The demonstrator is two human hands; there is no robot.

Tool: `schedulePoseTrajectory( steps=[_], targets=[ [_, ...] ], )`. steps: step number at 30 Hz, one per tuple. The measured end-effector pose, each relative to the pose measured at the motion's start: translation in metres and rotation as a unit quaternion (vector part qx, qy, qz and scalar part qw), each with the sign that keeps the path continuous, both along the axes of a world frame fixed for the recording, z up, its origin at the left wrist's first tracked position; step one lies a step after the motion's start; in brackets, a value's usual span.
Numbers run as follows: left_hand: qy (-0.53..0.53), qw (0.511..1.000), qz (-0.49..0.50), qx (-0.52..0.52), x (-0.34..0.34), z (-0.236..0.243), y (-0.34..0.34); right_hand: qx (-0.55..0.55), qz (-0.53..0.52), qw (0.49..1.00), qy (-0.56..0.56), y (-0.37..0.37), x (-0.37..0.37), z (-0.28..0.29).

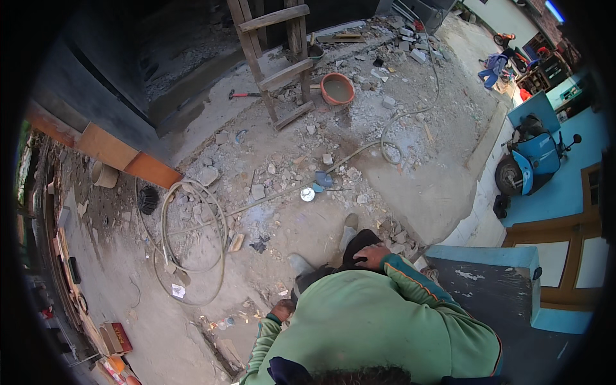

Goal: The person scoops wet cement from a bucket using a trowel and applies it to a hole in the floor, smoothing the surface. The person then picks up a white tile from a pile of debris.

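Seen from above, I am in a green long-sleeved top, dark trousers and grey boots [350, 231]. My right hand [369, 256] rests on my right thigh, fingers loosely curved over the dark cloth and apart. My left hand [282, 310] is low beside my left leg, its fingers too hidden to read. Just ahead of my feet lie a shiny round metal piece [307, 194], blue plastic pieces [323, 179] and a long pale hose [218, 218] that coils at the left and runs across the rubble.
A wooden ladder [284, 74], red-handled tool [242, 94] and orange tub [337, 88] of murky liquid stand or lie ahead among rubble. An orange-brown panel [152, 168] edges the dark opening at left. A blue scooter [539, 163] and grey ledge [475, 289] are at right.
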State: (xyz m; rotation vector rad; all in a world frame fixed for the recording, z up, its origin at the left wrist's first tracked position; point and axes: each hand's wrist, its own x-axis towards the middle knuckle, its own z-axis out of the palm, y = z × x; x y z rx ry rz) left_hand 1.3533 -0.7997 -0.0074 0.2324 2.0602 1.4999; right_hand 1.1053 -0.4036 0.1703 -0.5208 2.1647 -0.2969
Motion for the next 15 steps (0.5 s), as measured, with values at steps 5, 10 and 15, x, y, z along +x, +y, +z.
schedulePoseTrajectory(
  steps=[5,10,15],
  targets=[
    [-0.486,0.825,0.247,0.145,-0.078,0.012,0.022,-0.062,-0.157,0.985,-0.044,0.038,-0.018,-0.038],
    [-0.419,0.898,0.135,-0.012,-0.19,0.016,0.062,-0.144,-0.156,0.975,-0.061,0.089,-0.065,-0.045],
    [0.135,0.92,-0.322,-0.179,-0.319,0.051,0.141,-0.205,-0.26,0.939,-0.09,0.189,-0.135,-0.047]
  ],
)
